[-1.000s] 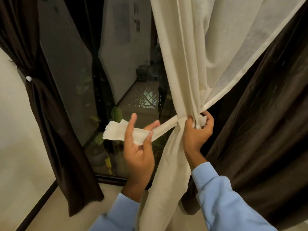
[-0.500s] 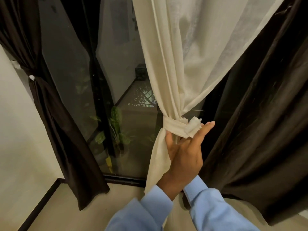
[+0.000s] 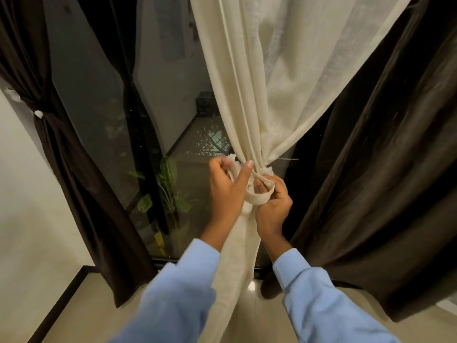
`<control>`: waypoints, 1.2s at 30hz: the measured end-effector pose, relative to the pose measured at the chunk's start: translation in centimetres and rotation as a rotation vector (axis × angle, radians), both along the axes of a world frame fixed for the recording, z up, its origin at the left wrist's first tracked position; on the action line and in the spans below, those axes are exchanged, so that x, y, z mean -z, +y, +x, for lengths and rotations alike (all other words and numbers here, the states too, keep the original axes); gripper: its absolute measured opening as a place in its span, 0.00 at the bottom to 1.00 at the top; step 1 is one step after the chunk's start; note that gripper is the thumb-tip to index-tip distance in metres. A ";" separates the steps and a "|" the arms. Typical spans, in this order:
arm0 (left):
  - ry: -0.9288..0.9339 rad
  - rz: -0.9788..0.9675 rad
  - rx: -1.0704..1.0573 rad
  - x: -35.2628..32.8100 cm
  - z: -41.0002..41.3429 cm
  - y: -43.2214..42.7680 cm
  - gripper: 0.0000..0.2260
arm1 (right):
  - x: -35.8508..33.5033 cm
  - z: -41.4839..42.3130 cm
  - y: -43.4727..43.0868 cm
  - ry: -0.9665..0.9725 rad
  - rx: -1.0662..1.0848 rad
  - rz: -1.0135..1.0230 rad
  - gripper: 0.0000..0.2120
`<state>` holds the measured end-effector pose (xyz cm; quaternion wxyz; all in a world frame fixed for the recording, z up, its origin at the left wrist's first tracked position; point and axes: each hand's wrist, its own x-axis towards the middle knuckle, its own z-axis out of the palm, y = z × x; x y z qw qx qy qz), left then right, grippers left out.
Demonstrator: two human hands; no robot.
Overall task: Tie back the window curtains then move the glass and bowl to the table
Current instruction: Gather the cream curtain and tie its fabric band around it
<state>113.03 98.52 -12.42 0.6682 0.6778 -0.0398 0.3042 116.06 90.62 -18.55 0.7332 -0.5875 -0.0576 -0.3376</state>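
Note:
A cream sheer curtain point(image 3: 249, 100) hangs in the middle of the window, gathered at waist height. A cream cloth tie-back point(image 3: 259, 197) is looped around the gathered part. My left hand point(image 3: 226, 186) grips one end of the tie-back on the left of the bunch, thumb pressed against the fabric. My right hand point(image 3: 273, 206) holds the loop of the tie-back just right of and below the bunch. A dark brown curtain point(image 3: 74, 174) on the left is tied back with a white clip point(image 3: 38, 113). Another dark brown curtain point(image 3: 383, 169) hangs loose on the right. No glass or bowl is in view.
The dark window pane point(image 3: 153, 107) shows potted plants point(image 3: 170, 191) outside. A pale wall point(image 3: 27, 219) stands on the left with a dark skirting point(image 3: 59, 303). The glossy tiled floor point(image 3: 269, 318) lies below my blue sleeves.
The tie-back went from stretched out leftward in my left hand to wrapped around the curtain. Both hands now hold its ends at the bunch, forming a loop.

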 end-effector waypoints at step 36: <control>0.436 0.419 0.134 -3.3 10.6 2.1 0.27 | -0.3 -2.7 0.6 0.066 -0.127 -0.154 0.05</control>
